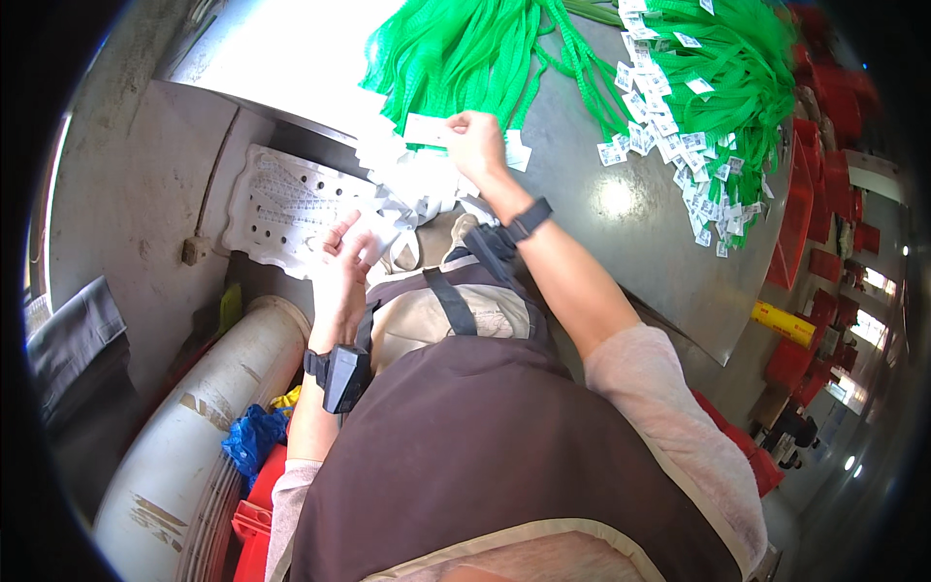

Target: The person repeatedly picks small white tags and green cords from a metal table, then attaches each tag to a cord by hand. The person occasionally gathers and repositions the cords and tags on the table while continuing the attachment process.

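Note:
My right hand (pixel 477 150) pinches a white label (pixel 427 130) at the near ends of a bundle of green mesh net sleeves (pixel 456 68) on the metal table. Lower and to the left, my left hand (pixel 341 254) has its fingers curled at a strip of white labels (pixel 386 233); glare blurs where the fingers meet it. Loops of the strip hang between my hands, over my lap. At the right of the table lies a second pile of green net sleeves (pixel 742 78), with many white printed labels (pixel 693 160) at their ends.
The metal table (pixel 669 257) has a bright, glaring left part. Below its edge stands a white perforated plastic crate (pixel 281 209). Left of me are a large white roll (pixel 199 407), a blue plastic bag (pixel 254 441) and a red crate (pixel 257 524). Red crates (pixel 800 209) stand beyond the table's right side.

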`<state>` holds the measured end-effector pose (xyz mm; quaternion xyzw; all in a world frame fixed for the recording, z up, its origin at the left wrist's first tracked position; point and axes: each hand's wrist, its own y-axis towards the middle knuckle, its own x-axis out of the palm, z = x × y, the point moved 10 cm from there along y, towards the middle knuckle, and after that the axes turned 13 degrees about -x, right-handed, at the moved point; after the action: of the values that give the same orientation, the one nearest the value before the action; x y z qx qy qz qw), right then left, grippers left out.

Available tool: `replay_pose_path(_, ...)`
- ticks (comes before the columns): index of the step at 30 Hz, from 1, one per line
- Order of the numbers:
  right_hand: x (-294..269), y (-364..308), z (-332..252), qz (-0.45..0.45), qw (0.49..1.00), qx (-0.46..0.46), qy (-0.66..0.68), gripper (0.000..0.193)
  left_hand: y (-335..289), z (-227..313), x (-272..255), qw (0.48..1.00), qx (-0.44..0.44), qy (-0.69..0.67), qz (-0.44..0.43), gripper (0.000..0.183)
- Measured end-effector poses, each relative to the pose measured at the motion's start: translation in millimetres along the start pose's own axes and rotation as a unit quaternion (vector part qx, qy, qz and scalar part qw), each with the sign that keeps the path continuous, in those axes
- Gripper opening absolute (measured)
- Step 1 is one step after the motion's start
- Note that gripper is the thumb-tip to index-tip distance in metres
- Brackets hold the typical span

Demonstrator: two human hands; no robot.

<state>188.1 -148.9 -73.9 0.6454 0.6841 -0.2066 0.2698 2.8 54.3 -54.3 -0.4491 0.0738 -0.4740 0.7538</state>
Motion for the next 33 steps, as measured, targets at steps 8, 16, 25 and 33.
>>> replay_pose_path(8, -200, -8, -22, 0.033, 0.996, -0.025, -0.077, 0.061, -16, 7, 44, 0.981, -0.017, 0.102, -0.162, 0.019)
replay_pose_path(16, -74, -120, -108, -0.165, 0.940, -0.101, 0.279, 0.023, -21, 12, 80, 0.975, -0.064, 0.059, -0.203, 0.032)
replay_pose_path(25, -72, -123, -118, -0.077, 0.976, -0.167, 0.115, 0.010, 8, -17, 48, 0.987, -0.108, 0.060, -0.108, 0.039)
replay_pose_path(33, -50, -63, -25, 0.060, 0.996, -0.050, 0.043, 0.011, 19, -15, 4, 0.997, -0.076, 0.018, -0.005, 0.035)
